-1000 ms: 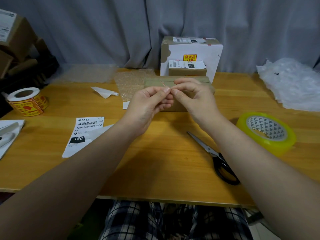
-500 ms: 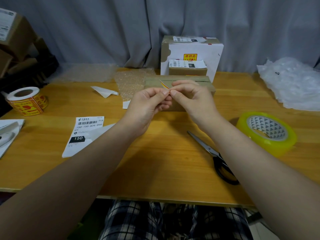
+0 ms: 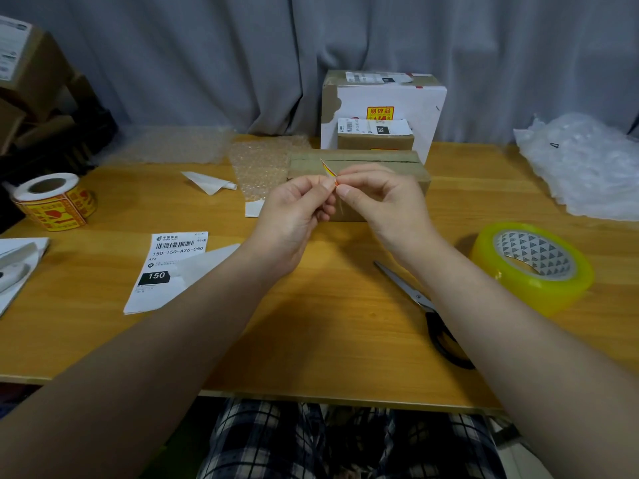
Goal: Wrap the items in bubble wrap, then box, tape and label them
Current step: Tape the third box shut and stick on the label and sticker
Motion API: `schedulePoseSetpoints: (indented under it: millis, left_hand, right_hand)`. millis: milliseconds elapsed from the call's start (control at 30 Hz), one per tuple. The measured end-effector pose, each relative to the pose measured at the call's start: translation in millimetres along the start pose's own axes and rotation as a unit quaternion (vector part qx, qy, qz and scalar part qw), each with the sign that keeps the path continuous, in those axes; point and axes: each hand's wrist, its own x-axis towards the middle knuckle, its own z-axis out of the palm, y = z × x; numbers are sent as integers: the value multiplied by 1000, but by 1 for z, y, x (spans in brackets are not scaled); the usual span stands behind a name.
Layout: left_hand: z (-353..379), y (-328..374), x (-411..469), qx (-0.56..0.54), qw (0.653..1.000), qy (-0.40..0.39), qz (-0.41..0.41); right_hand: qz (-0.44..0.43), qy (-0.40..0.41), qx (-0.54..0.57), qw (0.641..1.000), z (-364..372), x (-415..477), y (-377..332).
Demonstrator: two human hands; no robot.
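Observation:
Both hands meet above the table in front of a flat taped brown box (image 3: pixel 380 165). My left hand (image 3: pixel 297 216) and my right hand (image 3: pixel 380 202) pinch a small yellow-and-red sticker (image 3: pixel 327 171) between fingertips; its top corner curls up free of its backing. A roll of the same yellow stickers (image 3: pixel 53 200) stands at the left. A white shipping label (image 3: pixel 166 267) lies flat on the table, left of my left forearm. Bubble wrap sheets (image 3: pixel 262 160) lie behind my left hand.
Scissors (image 3: pixel 425 305) lie under my right forearm, and a big roll of yellowish clear tape (image 3: pixel 532 264) sits to the right. A white box (image 3: pixel 383 105) with a small labelled brown box (image 3: pixel 375 136) stands behind. Crumpled plastic (image 3: pixel 587 164) is far right; cardboard boxes (image 3: pixel 24 70) are stacked far left.
The sticker's corner has come further up from between my fingertips, showing more yellow and red. My hands stay in nearly the same place.

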Motion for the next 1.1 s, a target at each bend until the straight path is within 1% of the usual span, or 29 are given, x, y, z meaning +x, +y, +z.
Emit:
schedulePoseSetpoints:
  millis: [100,167,233,267,300,367,433,567,700,867,1100]
  left_hand:
    - [4,0,-3,-4,1000,-18,9]
    - [7,-1,-5,-7,999,-43,17]
    - [6,-3,-7,-3,998,-62,20]
    - [5,-4,-8,9,997,-69,22]
    - [3,-5,-8,34,997,-72,26]
    - [-2,-6,-10,95,992,-68,38]
    - [-5,-4,-12,125,989,-65,42]
    - [-10,7,-12,145,986,-73,23]
    - [-11,12,-8,159,985,-72,-15]
    - [-9,14,-7,171,980,-92,-48]
    - [-6,14,-8,179,978,-96,-48]
  right_hand:
    - [18,17,10,1000,0,-4,-6]
    - [86,45,85,992,2,-6,-11]
    - [181,81,190,962,1,-5,-13]
    - [212,89,227,946,1,-5,-14]
    - [223,91,249,938,-1,-4,-15]
    - [216,91,266,935,-3,-4,-17]
    - [194,96,249,944,-5,-5,-17]
    - [129,79,147,978,-8,-7,-15]
    - [84,59,74,992,-12,-6,-14]
    - [48,45,19,998,-11,-8,-13]
    - [38,47,-9,998,-10,-8,-14]
